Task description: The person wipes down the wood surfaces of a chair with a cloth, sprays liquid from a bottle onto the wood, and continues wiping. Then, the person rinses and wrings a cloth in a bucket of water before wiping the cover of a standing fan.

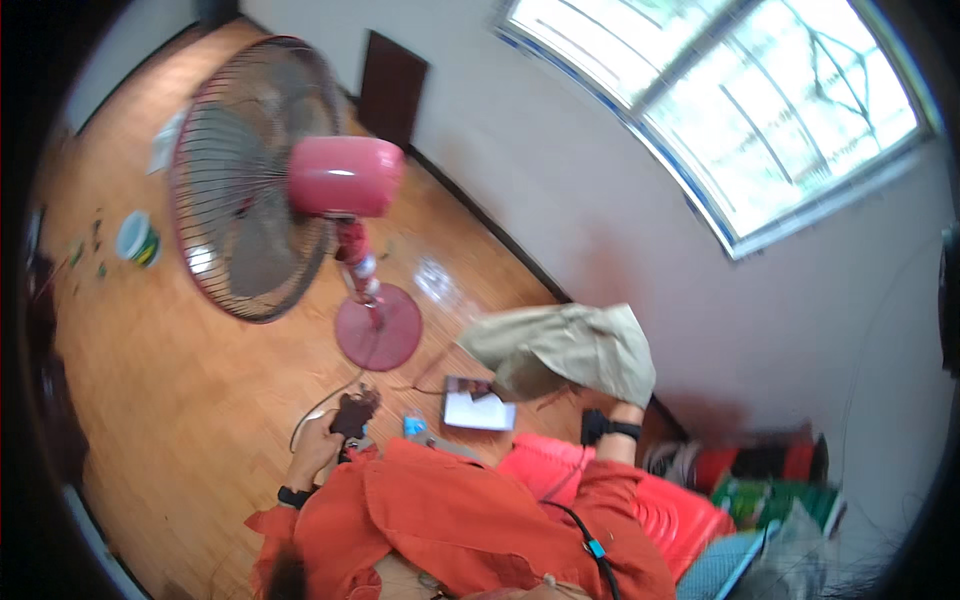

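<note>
My right hand [627, 411] is raised at the right and grips a pale khaki cloth hat [590, 350]. The hat hangs out to the left of the wrist, and its fabric hides most of the fingers. At the lower left, my left hand [316, 445] is closed around a dark brown, ragged-edged thing [354, 412] whose kind I cannot make out. Both wrists wear black bands. Beyond the hands, a small box with a white face [479, 411] lies on the floor, close to a small blue item [413, 426].
A pink pedestal fan [345, 176] stands ahead on the wooden floor [190, 400], its cord running near my left hand. Farther left is a white-and-green bucket [138, 240]. A red plastic piece [670, 510] and bags [775, 500] are at my right, below the windowed wall.
</note>
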Demonstrator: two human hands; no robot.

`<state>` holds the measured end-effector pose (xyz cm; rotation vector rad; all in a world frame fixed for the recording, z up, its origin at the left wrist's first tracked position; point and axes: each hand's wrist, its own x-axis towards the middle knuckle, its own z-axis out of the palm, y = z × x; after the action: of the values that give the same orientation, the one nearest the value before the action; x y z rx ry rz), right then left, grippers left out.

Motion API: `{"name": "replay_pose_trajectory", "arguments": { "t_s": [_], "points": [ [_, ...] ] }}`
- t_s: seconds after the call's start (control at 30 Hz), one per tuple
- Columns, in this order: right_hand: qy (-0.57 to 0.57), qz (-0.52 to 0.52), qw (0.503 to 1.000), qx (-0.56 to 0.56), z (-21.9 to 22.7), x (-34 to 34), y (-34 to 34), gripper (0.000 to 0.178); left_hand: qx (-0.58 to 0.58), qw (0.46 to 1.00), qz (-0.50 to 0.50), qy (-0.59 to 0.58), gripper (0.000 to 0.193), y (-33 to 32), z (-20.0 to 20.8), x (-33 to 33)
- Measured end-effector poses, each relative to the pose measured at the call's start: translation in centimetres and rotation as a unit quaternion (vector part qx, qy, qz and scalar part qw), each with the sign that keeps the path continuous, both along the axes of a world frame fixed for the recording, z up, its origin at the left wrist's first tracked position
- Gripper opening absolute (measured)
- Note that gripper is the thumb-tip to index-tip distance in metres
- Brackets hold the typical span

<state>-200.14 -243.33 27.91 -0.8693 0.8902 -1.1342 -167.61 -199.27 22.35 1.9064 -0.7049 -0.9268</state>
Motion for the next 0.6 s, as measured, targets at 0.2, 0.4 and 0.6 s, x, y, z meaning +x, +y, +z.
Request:
{"name": "replay_pose_trajectory", "arguments": {
  "t_s": [0.2,0.4,0.6],
  "points": [
    [0.007,0.052,0.985,-0.163,4.2,10.2,1.3,0.03,0.073,0.997,-0.032,-0.004,0.028,-1.1,4.7,0.0],
    [-0.023,0.208,0.942,-0.263,16.7,24.6,7.3,0.03,0.046,0.999,0.018,-0.008,0.031,1.1,2.3,0.0],
    [0.385,0.249,0.581,-0.673,17.4,39.8,11.8,0.048,0.026,0.998,0.054,-0.036,0.032,2.2,2.0,0.3]
  ]
}}
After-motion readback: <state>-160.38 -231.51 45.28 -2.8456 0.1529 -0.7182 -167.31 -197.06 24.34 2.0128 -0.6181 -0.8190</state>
